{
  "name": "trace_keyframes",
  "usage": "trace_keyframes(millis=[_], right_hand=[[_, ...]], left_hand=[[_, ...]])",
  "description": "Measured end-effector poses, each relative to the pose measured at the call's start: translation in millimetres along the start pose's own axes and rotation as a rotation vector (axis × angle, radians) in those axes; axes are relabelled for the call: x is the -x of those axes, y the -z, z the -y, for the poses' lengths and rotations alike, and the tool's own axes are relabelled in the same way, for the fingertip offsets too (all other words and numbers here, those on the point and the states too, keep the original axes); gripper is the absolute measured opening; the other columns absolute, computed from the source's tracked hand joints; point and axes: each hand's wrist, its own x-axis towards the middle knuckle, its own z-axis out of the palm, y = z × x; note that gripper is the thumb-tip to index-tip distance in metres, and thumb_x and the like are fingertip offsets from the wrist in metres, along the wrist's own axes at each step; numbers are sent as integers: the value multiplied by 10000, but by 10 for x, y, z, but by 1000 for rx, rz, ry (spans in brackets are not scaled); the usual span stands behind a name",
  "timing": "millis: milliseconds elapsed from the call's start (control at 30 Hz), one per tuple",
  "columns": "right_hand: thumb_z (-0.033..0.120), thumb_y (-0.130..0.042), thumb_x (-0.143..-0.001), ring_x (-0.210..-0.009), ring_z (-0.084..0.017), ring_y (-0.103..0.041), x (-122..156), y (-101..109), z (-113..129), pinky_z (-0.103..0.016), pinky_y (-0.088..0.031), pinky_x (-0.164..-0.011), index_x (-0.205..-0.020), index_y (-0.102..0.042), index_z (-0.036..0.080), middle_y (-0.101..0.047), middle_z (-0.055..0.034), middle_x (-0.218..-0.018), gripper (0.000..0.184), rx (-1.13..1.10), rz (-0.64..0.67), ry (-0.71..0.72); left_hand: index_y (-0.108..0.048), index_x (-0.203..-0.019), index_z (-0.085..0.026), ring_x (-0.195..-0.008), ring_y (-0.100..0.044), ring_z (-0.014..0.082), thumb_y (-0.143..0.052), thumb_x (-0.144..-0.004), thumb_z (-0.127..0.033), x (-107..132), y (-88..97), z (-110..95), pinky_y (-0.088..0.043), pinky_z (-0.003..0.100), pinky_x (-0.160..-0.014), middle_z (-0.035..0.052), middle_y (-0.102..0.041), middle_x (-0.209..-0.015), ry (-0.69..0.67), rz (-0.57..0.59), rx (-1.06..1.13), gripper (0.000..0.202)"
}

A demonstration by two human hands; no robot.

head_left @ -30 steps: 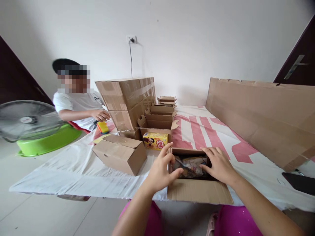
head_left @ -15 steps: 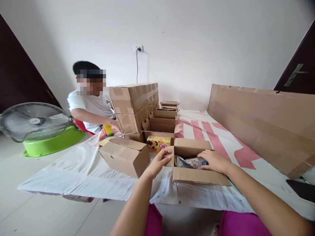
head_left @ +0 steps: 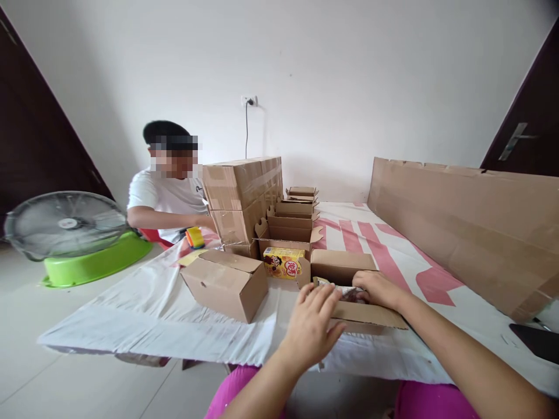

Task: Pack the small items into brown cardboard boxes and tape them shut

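Note:
An open cardboard box (head_left: 371, 314) stands before me at the table's front edge, its front flap folded outward. Inside lies a shiny printed packet (head_left: 338, 289), mostly hidden by the flap and my hands. My right hand (head_left: 379, 289) reaches into the box from the right, fingers curled at the packet's right end; its fingertips are partly hidden. Over the box's left front corner is my left hand (head_left: 312, 323), fingers stretched out and thumb apart, holding nothing. Just behind the left flap sits a yellow printed carton (head_left: 283, 263).
A closed cardboard box (head_left: 225, 283) lies to the left. Behind it rise taped cartons (head_left: 236, 186), beside a row of open boxes (head_left: 290, 230). A co-worker (head_left: 163, 195) sits at the left near a yellow-orange object (head_left: 194, 237). A tall cardboard panel (head_left: 458, 227) lines the right.
My left hand has left the box's left flap and moved right and toward me, over the front corner. My right hand has curled further at the packet. The co-worker's arm has shifted from the yellow-orange object.

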Motion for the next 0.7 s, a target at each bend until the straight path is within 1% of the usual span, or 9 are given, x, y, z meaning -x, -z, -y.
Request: trace_keyframes(millis=[33, 100, 167, 267, 367, 433, 533, 633, 700], right_hand=[[175, -621, -795, -868, -182, -645, 3, -5, -5, -278, -460, -736, -817, -673, 253, -690, -10, -920, 96, -32, -26, -2], [192, -585, -828, -879, -184, -650, 11, -22, -25, -285, -470, -756, -863, -674, 250, -700, -16, -944, 112, -102, -86, -2], [223, -563, -848, -888, -194, -650, 25, -51, -53, -306, -476, -789, -888, -676, 249, -711, -23, -951, 123, -175, -166, -4], [271, -523, -868, -912, -213, -640, 60, -121, -104, -350, -473, -849, -912, -669, 245, -713, -45, -959, 155, -280, -354, -43], [346, -477, -886, -1034, -243, -589, 118, -203, -151, -406, -434, -943, -932, -647, 239, -681, -79, -1044, 206, -363, -621, -146], [391, -425, -910, -1104, -251, -544, 187, -228, -166, -433, -405, -981, -1020, -615, 235, -639, -96, -1127, 269, -399, -800, -240], [445, -381, -938, -1061, -236, -559, 366, -183, -147, -410, -444, -917, -1172, -538, 216, -623, -97, -1137, 363, -535, -1037, -416], [502, -456, -907, -960, -224, -591, 636, -98, -106, -362, -474, -831, -1143, -558, 202, -652, -75, -1056, 395, -750, -1185, -561], [512, -485, -890, -956, -229, -587, 846, -91, -91, -370, -468, -844, -1106, -579, 200, -651, -72, -1038, 391, -754, -1193, -592]], left_hand=[[-454, -1312, -185, -1142, -541, 283, -571, -847, -271, -6, -57, -47, -363, 473, -1026, 120, -586, -1282, 4, 60, -35, 487], [-486, -1265, -179, -1053, -568, 264, -518, -852, -165, -18, -168, -82, -410, 441, -949, 106, -615, -1218, 36, 141, -101, 415], [-518, -1207, -185, -982, -573, 236, -471, -852, -92, -25, -239, -67, -422, 410, -908, 79, -641, -1130, 62, 183, -141, 369], [-527, -1176, -190, -947, -563, 220, -475, -853, -80, -27, -256, -37, -419, 390, -887, 64, -643, -1076, 81, 204, -156, 346], [-546, -1156, -211, -928, -560, 212, -474, -862, -82, -27, -219, -25, -410, 377, -867, 48, -649, -1037, 95, 208, -153, 330], [-567, -1139, -225, -913, -562, 204, -465, -869, -78, -29, -180, 6, -404, 365, -851, 37, -659, -1016, 123, 194, -141, 324], [-600, -1111, -238, -915, -570, 196, -457, -856, -47, -25, -85, 140, -395, 357, -839, 27, -678, -1005, 185, 150, -130, 349], [-626, -1103, -252, -924, -586, 204, -439, -835, -11, 0, 42, 346, -377, 397, -877, 30, -694, -1004, 262, 114, -184, 406], [-642, -1096, -257, -936, -593, 226, -470, -816, -15, 30, 123, 439, -361, 447, -922, 42, -692, -997, 317, 108, -262, 408]])
